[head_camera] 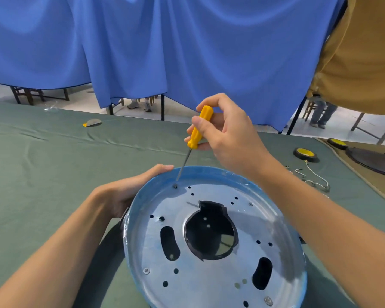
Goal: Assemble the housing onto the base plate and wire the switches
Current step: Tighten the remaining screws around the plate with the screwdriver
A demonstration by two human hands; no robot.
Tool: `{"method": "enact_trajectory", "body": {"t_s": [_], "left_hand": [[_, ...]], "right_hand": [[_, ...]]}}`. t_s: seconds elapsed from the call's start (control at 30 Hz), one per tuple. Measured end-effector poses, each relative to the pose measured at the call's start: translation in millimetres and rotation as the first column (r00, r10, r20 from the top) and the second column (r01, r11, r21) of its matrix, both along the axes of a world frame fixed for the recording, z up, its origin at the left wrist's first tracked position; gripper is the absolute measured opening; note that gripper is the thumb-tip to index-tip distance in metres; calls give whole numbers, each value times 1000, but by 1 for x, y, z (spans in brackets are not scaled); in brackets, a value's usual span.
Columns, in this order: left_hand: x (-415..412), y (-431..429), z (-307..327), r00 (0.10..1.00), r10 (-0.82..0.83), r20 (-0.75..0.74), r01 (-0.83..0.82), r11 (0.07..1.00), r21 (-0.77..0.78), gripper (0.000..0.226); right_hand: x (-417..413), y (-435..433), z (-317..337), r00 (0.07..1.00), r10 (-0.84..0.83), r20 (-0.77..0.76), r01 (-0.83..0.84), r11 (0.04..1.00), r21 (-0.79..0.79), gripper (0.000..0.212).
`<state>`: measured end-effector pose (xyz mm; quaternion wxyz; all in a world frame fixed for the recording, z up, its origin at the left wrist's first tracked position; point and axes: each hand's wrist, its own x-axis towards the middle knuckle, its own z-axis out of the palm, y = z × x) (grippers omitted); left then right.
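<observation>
Fourth screw going in; wiring pending
Right hand (227,134) pinches yellow-handled screwdriver (199,127) at far-rim screw (175,186); left hand (129,192) grips round silver metal base plate (198,285), bench near edge. Three other screws (146,271) look seated; white wires (316,176) idle.

Bright, even light fills the room, laying a pale sheen on the metal plate (187,283), where a soft grey shadow crosses its right side, while the wide lens bows the table edge (53,108) and curtain (187,52) at the margins and softens the lower corners, the centre sharp.
</observation>
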<state>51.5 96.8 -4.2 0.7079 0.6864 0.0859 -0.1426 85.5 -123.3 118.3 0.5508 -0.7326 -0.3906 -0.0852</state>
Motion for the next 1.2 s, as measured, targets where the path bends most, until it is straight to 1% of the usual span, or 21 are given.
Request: {"method": "enact_trajectory", "body": {"t_s": [0.03,0.1,0.17,0.3,0.4,0.5,0.63,0.7,0.83,0.97,1.1,1.2], "left_hand": [[-2,-2,4,999,-37,5,37,999,4,69],[-5,-8,12,991,-131,-35,132,991,30,75],[-6,-12,18,980,-189,-66,192,980,48,79],[-4,-11,18,980,-188,-62,191,981,46,81],[-3,-10,16,975,-215,-54,216,976,28,76],[-1,-8,14,980,-193,-49,196,979,57,76],[-1,-8,14,984,-169,-62,172,984,42,82],[-2,-9,15,982,-177,-66,179,984,22,80],[-3,-10,16,984,-159,-80,162,986,32,83],[-5,-11,16,981,-148,-122,153,988,27,89],[-4,-11,17,982,-149,-112,155,987,40,87],[-4,-11,16,984,-137,-110,144,988,58,91]], "right_hand": [[0,4,-4,1000,2,10,-1,1000,-18,10],[2,8,-9,1000,-9,28,10,999,-49,10],[5,11,-12,1000,-12,27,14,998,-65,9],[8,14,-13,1000,9,21,-8,996,-84,8],[8,16,-13,1000,22,17,-21,995,-101,8],[7,16,-12,999,39,4,-39,992,-120,8],[4,15,-12,996,64,55,-54,985,-167,9],[3,15,-10,995,70,64,-60,988,-144,8],[2,14,-9,995,70,66,-63,993,-104,8],[2,15,-10,994,67,82,-57,992,-114,8],[4,15,-11,993,75,96,-60,987,-147,9],[5,15,-10,992,88,87,-73,985,-158,9]]}}
